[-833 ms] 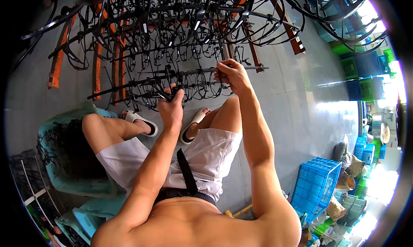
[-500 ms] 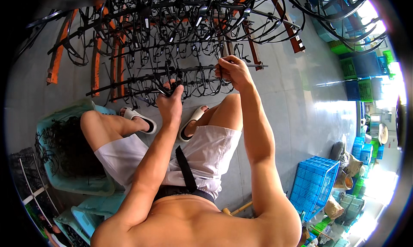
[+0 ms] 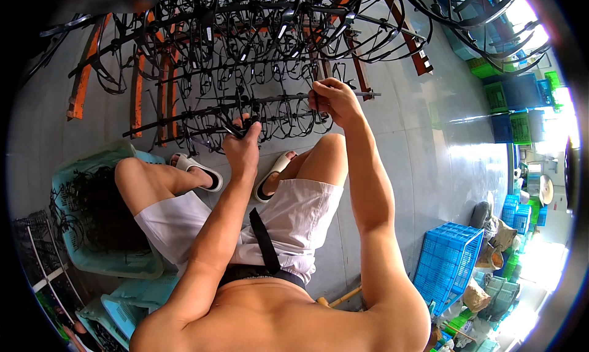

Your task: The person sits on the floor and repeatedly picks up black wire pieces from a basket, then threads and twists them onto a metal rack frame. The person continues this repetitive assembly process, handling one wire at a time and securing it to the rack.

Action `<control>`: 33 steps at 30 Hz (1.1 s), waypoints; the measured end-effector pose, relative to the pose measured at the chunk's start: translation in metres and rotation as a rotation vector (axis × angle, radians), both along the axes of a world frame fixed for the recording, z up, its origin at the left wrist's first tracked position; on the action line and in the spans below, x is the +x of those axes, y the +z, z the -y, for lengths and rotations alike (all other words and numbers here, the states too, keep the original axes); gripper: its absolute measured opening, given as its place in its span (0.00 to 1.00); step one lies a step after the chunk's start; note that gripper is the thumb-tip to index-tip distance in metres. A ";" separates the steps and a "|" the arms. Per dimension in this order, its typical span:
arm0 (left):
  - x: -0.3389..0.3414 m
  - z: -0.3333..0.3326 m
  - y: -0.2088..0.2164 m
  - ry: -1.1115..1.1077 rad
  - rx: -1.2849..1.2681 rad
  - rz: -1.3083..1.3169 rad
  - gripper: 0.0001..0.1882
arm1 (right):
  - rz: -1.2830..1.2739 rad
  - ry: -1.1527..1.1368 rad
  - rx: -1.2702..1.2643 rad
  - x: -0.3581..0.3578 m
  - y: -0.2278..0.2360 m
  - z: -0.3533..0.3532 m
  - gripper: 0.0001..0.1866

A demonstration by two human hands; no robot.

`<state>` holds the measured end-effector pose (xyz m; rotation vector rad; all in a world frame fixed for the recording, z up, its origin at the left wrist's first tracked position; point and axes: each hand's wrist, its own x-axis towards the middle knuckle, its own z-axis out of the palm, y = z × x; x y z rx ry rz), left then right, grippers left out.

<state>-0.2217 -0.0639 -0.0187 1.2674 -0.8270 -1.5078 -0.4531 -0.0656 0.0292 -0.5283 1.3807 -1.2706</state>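
In front of my knees a dark horizontal rod (image 3: 369,94) carries several thin, black, glossy curved pieces (image 3: 285,116) that hang along it. My left hand (image 3: 243,145) is closed around a small bunch of such black pieces, just below the rod's middle. Toward the rod's right end my right hand (image 3: 336,103) has thumb and fingers pinched together. A dark strip, seemingly one of the curved pieces, shows beneath those fingers against the rod. The fingertips partly hide where it meets the rod.
Above, a rack with orange metal legs (image 3: 80,94) bears more rods crowded with black pieces. At my left stands a pale teal basket (image 3: 116,263) heaped with dark, thin pieces. A blue crate (image 3: 446,263) sits to the right, near bags and stacked bins.
My right hand and forearm have shifted very slightly to the right, still pinching at the rod. The left hand keeps its place and its hold.
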 end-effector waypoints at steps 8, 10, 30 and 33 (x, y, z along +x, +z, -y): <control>0.008 -0.008 -0.009 -0.047 -0.241 0.112 0.13 | -0.615 -0.060 0.047 0.010 -0.002 0.010 0.19; 0.017 -0.015 -0.004 -0.101 -0.339 0.262 0.12 | -1.614 -0.225 -0.174 0.039 0.002 -0.010 0.22; 0.109 -0.080 0.043 -0.588 -0.460 0.216 0.23 | -0.157 0.170 -0.051 0.169 0.015 -0.069 0.25; 0.116 -0.075 0.039 -0.606 -0.714 0.266 0.16 | -0.292 0.212 0.062 0.172 0.015 -0.065 0.26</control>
